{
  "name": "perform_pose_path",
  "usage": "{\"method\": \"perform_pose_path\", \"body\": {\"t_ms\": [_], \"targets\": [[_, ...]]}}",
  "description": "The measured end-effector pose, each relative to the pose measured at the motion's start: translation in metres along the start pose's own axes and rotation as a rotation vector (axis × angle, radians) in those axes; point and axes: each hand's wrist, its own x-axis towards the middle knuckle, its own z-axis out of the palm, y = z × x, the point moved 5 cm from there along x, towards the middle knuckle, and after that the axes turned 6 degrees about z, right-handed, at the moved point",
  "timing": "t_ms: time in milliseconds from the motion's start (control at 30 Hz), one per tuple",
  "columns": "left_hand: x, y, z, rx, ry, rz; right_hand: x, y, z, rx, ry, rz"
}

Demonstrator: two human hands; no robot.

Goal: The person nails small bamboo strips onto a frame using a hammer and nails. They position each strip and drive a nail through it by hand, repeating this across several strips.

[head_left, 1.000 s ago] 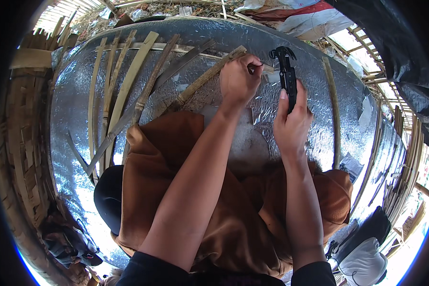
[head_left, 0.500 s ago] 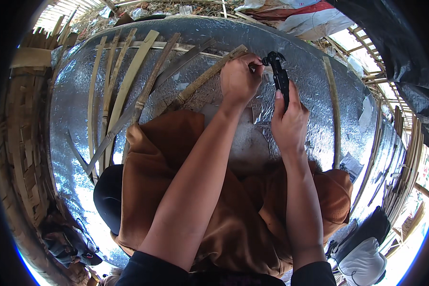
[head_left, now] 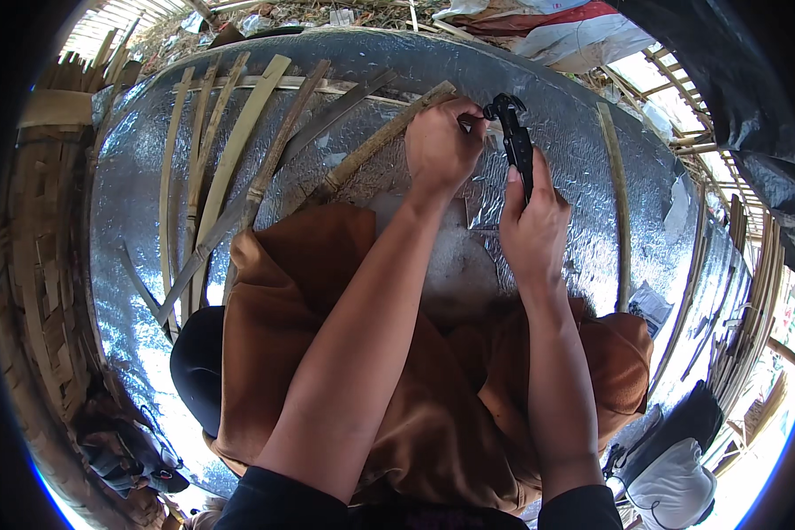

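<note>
In my right hand (head_left: 536, 216) is a small black hammer-headed tool (head_left: 517, 146), its head pointing away from me and the thumb lying along the handle. Just left of that head, my left hand (head_left: 440, 150) is closed in a pinch, the fingertips close to or touching the head. Whatever the pinch holds, if anything, is too small to make out. A bamboo strip (head_left: 375, 146) runs slantwise behind my left hand, across the silver foil sheet (head_left: 556, 97). Brown cloth (head_left: 327, 291) covers my lap under both forearms.
Several bamboo strips (head_left: 247, 132) fan out on the foil at left. One long strip (head_left: 617, 194) lies at right. Woven bamboo (head_left: 40, 238) borders the left side; black plastic sheeting (head_left: 733, 71) hangs at upper right. A white bag-like item (head_left: 676, 486) sits at lower right.
Both hands and the tool have shifted very slightly left in the picture, along with the surroundings. The grips look the same.
</note>
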Motion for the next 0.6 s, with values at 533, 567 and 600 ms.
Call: {"method": "perform_pose_path", "body": {"t_ms": [533, 567, 600], "targets": [[0.000, -0.005, 0.001, -0.074, 0.047, -0.010, -0.004, 0.002, 0.005, -0.007, -0.065, 0.125], [0.002, -0.007, 0.002, -0.071, 0.048, -0.011, -0.004, -0.003, -0.001, 0.028, 0.019, 0.057], [0.003, -0.006, 0.003, -0.053, 0.036, -0.016, -0.005, -0.006, -0.007, 0.060, 0.099, -0.007]]}}
